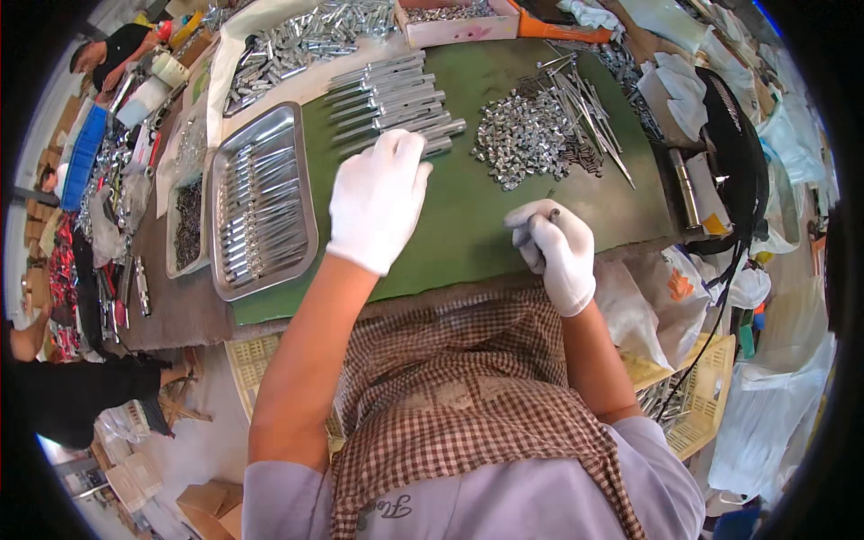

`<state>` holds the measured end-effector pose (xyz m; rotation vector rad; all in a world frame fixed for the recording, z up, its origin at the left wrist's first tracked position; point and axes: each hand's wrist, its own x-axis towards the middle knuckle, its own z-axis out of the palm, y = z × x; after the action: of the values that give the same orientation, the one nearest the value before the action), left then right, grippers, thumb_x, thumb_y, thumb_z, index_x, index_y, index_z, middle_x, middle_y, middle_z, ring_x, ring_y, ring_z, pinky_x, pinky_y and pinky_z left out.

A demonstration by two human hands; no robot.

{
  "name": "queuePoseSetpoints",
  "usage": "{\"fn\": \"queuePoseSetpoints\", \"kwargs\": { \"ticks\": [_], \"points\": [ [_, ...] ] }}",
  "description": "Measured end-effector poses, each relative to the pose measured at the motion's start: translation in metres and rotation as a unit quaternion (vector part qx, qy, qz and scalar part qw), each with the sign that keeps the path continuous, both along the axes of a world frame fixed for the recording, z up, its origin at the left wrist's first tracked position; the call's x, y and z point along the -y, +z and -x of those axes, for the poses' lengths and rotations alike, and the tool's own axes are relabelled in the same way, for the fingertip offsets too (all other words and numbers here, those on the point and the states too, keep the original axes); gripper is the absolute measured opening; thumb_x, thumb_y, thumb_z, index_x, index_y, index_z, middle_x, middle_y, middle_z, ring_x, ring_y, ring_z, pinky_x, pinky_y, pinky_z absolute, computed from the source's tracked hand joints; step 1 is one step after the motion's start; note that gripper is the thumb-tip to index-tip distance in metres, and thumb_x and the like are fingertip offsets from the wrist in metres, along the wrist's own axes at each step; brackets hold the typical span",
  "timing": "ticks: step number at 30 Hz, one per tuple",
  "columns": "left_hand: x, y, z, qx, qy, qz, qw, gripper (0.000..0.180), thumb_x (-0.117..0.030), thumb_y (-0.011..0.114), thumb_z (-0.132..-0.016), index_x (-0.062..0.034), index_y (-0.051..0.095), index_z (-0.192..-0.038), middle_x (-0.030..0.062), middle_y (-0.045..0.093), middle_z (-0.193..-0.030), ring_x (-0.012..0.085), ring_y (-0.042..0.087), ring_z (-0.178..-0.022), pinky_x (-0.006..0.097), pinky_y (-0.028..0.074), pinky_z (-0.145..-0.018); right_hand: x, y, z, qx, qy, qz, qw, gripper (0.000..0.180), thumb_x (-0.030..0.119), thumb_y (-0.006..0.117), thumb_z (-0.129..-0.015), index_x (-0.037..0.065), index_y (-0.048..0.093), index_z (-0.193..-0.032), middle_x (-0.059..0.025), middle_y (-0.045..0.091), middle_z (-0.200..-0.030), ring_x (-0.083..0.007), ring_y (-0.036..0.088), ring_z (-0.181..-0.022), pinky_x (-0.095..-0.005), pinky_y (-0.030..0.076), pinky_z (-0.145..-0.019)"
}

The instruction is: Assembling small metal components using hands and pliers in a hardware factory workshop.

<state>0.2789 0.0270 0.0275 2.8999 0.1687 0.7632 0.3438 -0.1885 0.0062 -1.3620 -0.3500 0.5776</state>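
Left grip (378, 200) at shiny, stepped rods (414, 101)

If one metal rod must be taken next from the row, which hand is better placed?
Probably the left hand: it is at the near end of the metal rods. The right hand is farther away and holds a small dark piece.

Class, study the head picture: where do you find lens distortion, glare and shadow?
Head view: dark, curved borders frame both sides, and things near them look stretched; head view: highlights glint along the metal tray; head view: the white glove on the left hand looks bright, with faint fabric detail; head view: shadow darkens the green mat beside the right hand.
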Motion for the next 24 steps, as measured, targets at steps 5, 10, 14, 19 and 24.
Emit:
{"fn": "queuePoseSetpoints", "kwargs": {
  "ticks": [5,10,14,19,24],
  "points": [
    [-0.002,-0.019,-0.018,-0.106,0.019,-0.043,0.993,0.022,-0.021,0.071,-0.083,-0.0071,0.061,-0.096,0.0105,0.06,-0.097,0.0305,0.06,-0.086,0.042,0.05,-0.078,0.003,-0.001,0.002,0.001,-0.014,0.018,1.0,0.018,0.005,0.052,-0.093,0.0,0.07,-0.094,0.0004,0.06,-0.075,-0.0029,0.046,-0.059,-0.0183,0.038,-0.054],
    [-0.007,-0.029,0.001,-0.037,-0.056,0.055,0.996,0.024,-0.019,0.072,-0.082,-0.0056,0.062,-0.098,0.0121,0.061,-0.093,0.0329,0.061,-0.088,0.042,0.049,-0.077,0.01,0.004,0.0,0.027,0.008,0.025,0.999,0.02,0.008,0.052,-0.095,0.0,0.069,-0.101,0.0003,0.062,-0.078,-0.0037,0.049,-0.063,-0.0198,0.042,-0.058],
    [0.008,-0.004,0.026,-0.129,-0.08,0.134,0.979,0.025,-0.019,0.07,-0.084,-0.0064,0.063,-0.105,0.0111,0.062,-0.095,0.0315,0.062,-0.09,0.04,0.05,-0.076,0.012,0.006,0.008,0.117,0.008,0.139,0.983,0.026,0.015,0.053,-0.098,0.0,0.065,-0.115,-0.0009,0.062,-0.078,-0.0057,0.053,-0.065,-0.0228,0.045,-0.063],
    [0.045,0.023,0.024,-0.174,-0.16,0.044,0.971,0.031,-0.024,0.069,-0.084,-0.0092,0.065,-0.111,0.0086,0.064,-0.096,0.0278,0.063,-0.085,0.039,0.05,-0.075,0.01,0.018,0.005,-0.003,0.047,0.151,0.987,0.032,0.021,0.053,-0.1,-0.002,0.063,-0.121,-0.0017,0.06,-0.072,-0.0073,0.054,-0.06,-0.0248,0.046,-0.059],
    [0.039,0.013,0.035,-0.136,-0.153,0.12,0.972,0.033,-0.024,0.072,-0.081,-0.0107,0.068,-0.11,0.0063,0.066,-0.091,0.0264,0.063,-0.085,0.036,0.051,-0.074,0.015,0.018,0.004,0.002,0.047,0.172,0.984,0.03,0.023,0.056,-0.099,-0.002,0.065,-0.113,-0.0042,0.061,-0.071,-0.0105,0.055,-0.059,-0.0271,0.046,-0.058]
  ]
}}
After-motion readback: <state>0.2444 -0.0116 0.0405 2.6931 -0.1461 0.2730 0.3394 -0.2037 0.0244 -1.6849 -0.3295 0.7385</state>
